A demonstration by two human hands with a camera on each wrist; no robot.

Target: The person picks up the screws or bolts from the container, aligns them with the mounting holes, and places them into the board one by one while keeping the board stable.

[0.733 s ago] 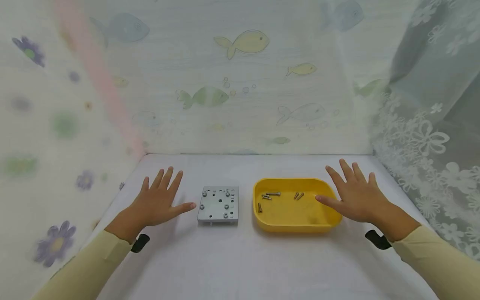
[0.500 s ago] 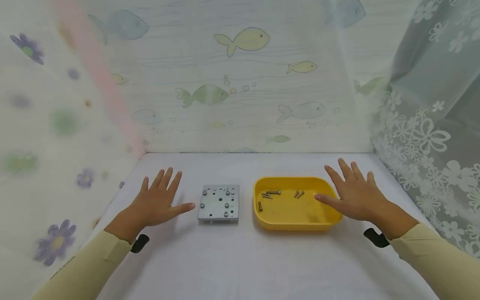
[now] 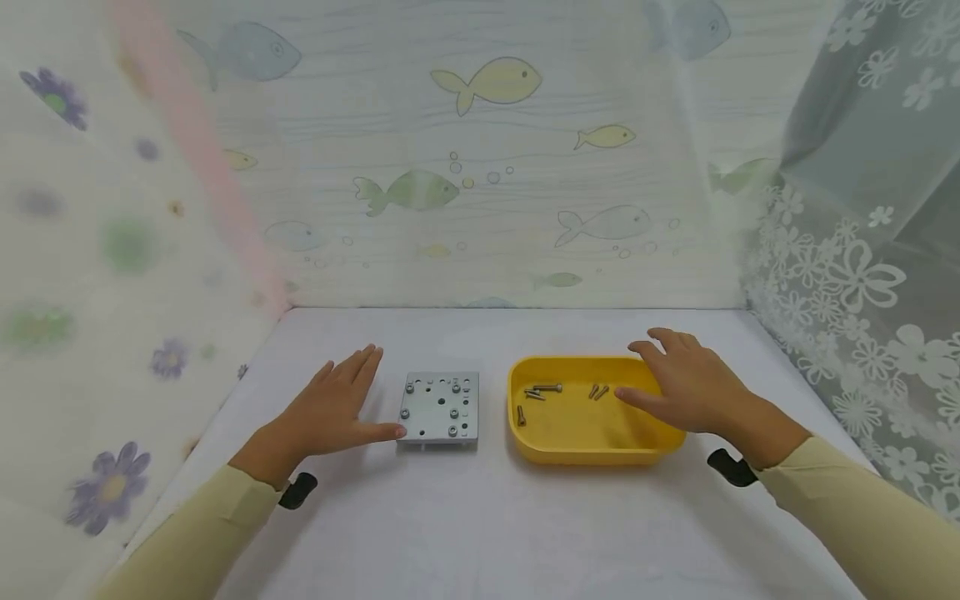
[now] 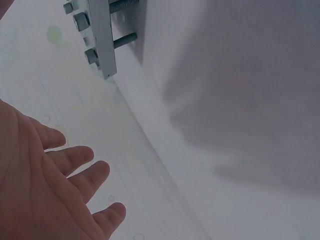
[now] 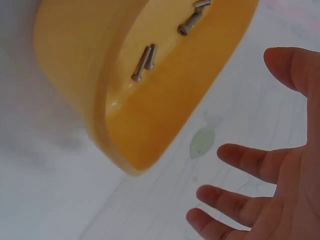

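Note:
A silver metal plate (image 3: pixel 435 407) with drilled holes and several socket-head screws lies on the white table. In the left wrist view, screw shanks (image 4: pixel 126 41) stick out below the plate. My left hand (image 3: pixel 326 412) is beside it with straight fingers, its thumb at the plate's near left corner; whether they touch I cannot tell. To the right, a yellow tray (image 3: pixel 592 457) holds several loose screws (image 3: pixel 547 387). Over the tray's right side hovers my right hand (image 3: pixel 693 387), fingers spread and slightly bent, holding nothing. The right wrist view shows two small screws (image 5: pixel 141 65) inside the tray.
A cloth backdrop (image 3: pixel 495 192) printed with fish hangs behind the table. Flowered cloth (image 3: pixel 112 333) borders the left side, and a lace curtain (image 3: pixel 855 333) the right. Table surface (image 3: pixel 480 517) stretches in front of the plate and tray.
My left hand has moved right, towards the plate, and its fingers have drawn together. The right hand has shifted left over the tray, its fingers bending a little. Plate and tray have stayed put.

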